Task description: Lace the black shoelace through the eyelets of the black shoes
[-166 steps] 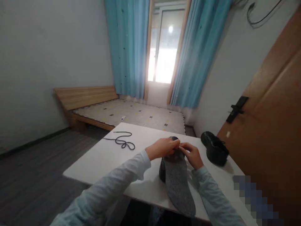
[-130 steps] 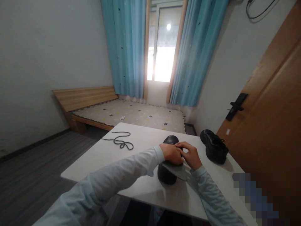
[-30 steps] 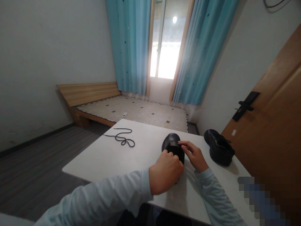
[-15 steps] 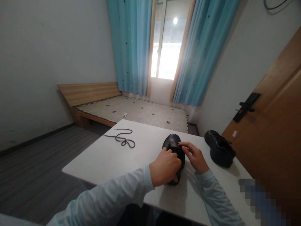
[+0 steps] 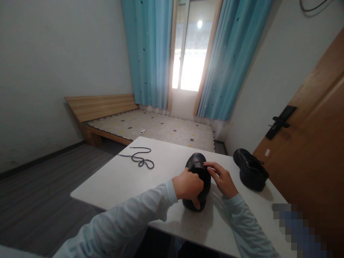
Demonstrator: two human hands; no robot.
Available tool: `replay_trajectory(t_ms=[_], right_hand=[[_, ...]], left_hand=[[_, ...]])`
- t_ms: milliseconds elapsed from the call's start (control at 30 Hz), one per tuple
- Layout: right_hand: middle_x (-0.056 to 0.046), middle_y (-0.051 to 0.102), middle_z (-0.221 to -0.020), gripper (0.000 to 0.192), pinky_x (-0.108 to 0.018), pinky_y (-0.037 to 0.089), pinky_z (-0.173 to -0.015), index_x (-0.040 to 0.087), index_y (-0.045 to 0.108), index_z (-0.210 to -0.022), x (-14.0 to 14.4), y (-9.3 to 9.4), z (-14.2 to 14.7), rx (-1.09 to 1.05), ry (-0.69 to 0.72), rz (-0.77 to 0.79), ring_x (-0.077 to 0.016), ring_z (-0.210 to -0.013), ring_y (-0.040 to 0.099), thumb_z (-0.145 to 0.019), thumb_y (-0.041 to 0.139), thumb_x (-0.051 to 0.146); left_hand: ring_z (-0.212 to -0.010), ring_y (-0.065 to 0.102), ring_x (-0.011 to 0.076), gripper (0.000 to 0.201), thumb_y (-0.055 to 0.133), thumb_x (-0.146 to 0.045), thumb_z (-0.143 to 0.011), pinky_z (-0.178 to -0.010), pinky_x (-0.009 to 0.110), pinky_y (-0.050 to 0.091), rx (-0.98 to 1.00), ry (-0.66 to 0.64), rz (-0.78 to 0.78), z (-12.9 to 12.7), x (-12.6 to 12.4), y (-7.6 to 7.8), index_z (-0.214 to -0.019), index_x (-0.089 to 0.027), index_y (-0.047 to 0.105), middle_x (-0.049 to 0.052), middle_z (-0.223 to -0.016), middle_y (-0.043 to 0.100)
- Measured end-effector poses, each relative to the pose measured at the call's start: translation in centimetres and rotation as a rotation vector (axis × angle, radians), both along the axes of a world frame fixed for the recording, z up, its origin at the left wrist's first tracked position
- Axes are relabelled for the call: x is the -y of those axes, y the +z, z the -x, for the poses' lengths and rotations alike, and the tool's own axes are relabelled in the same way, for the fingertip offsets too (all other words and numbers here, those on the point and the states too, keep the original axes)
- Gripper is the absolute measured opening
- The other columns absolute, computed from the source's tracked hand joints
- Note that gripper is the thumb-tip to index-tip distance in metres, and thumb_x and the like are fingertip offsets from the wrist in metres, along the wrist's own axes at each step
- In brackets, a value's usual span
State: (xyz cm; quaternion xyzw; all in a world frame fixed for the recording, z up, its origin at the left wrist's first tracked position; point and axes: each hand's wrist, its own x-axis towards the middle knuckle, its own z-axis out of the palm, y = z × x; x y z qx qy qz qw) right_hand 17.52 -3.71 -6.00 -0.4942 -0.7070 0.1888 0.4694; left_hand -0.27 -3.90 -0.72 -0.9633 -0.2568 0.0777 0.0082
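Black leather shoe sits mid-table, the left hand curled around its heel and the right hand with fingers together resting on its tongue. The smooth shoe could likely slip or tip from this loose two-handed hold and slide toward the near table edge.

On the table, lace left, second shoe right of held shoe

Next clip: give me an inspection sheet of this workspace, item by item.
Surface: white table.
Job's things: black shoe lying on the table between both hands.
Clutter: second black shoe at the right; loose black shoelace at the far left.
Hands: left hand grips the shoe's near end; right hand touches its right side.
Cables: black wire on the wall, top right.
Surroundings: bed, blue curtains, window, wooden door.
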Motion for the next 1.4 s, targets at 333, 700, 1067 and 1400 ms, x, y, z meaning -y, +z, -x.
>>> replay_trajectory(t_ms=[333, 700, 1067, 1400], right_hand=[[-0.007, 0.066, -0.103, 0.023, -0.037, 0.051, -0.081, 0.022, 0.064, -0.095, 0.1, 0.2, 0.0, 0.010, -0.004, -0.011, -0.0224, -0.100, 0.060, -0.085, 0.049, 0.037], [-0.008, 0.066, -0.103, 0.024, -0.037, 0.051, -0.081, 0.022, 0.064, -0.094, 0.2, 0.2, 0.2, 0.021, 0.001, -0.012, -0.0222, -0.100, 0.059, -0.085, 0.047, 0.036], [-0.007, 0.066, -0.102, 0.025, -0.037, 0.050, -0.080, 0.022, 0.063, -0.095, 0.3, 0.3, 0.2, 0.039, 0.011, -0.028, -0.0220, -0.099, 0.059, -0.087, 0.045, 0.036], [-0.007, 0.065, -0.102, 0.024, -0.036, 0.050, -0.080, 0.022, 0.064, -0.094, 0.3, 0.4, 0.2, 0.044, -0.001, -0.028, -0.0219, -0.100, 0.058, -0.086, 0.045, 0.035]], left_hand=[[-0.075, 0.065, 0.0295, 0.053, 0.070, -0.054, -0.059, -0.063, 0.037, 0.052, -0.031, 0.002, 0.071, -0.3, -0.3, 0.0, -0.093, -0.014, 0.069, 0.015, -0.081, 0.068], [-0.064, 0.064, 0.0250, 0.054, 0.065, -0.056, -0.064, -0.053, 0.029, 0.047, -0.101, -0.040, 0.134, -0.7, -0.8, 0.6, -0.088, -0.008, 0.071, 0.016, -0.074, 0.068], [-0.077, 0.062, 0.0104, 0.030, 0.049, -0.038, -0.084, -0.068, 0.017, 0.043, 0.478, -0.066, 0.514, 3.3, -5.6, 4.6, -0.096, -0.015, 0.066, 0.002, -0.086, 0.070], [-0.110, 0.053, 0.0240, 0.034, 0.043, -0.031, -0.083, -0.091, 0.032, 0.039, 0.498, 0.975, -0.061, 9.8, -15.0, -1.8, -0.110, -0.014, 0.057, 0.014, -0.116, 0.059]])
